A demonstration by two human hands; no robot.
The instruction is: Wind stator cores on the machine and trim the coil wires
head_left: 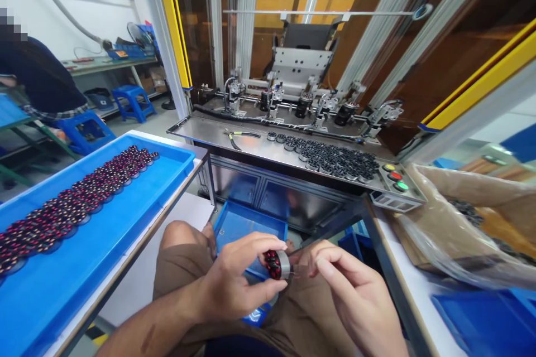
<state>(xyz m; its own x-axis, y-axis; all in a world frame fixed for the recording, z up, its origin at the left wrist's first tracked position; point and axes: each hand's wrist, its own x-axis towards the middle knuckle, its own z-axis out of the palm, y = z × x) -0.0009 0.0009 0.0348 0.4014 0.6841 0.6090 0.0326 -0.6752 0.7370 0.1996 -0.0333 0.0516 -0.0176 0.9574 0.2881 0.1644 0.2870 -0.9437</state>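
My left hand [243,270] grips a small round motor stator [278,265] between thumb and fingers, above my lap. The stator has a grey metal ring and dark windings with red bits on its left side. To its right, my right hand [345,284] is closed in a pinch, thumb against index finger. Thin, blurred strands [299,270] show between the stator and the right fingertips; what the fingertips hold is too small to make out.
On my left, a blue tray [167,170] holds rows of similar red-and-black parts. Ahead, a machine's metal ledge [209,128] bears pliers [240,135], several dark round parts [335,159] and push buttons [395,177]. A plastic-lined carton [435,228] stands right. A person [37,72] sits far left.
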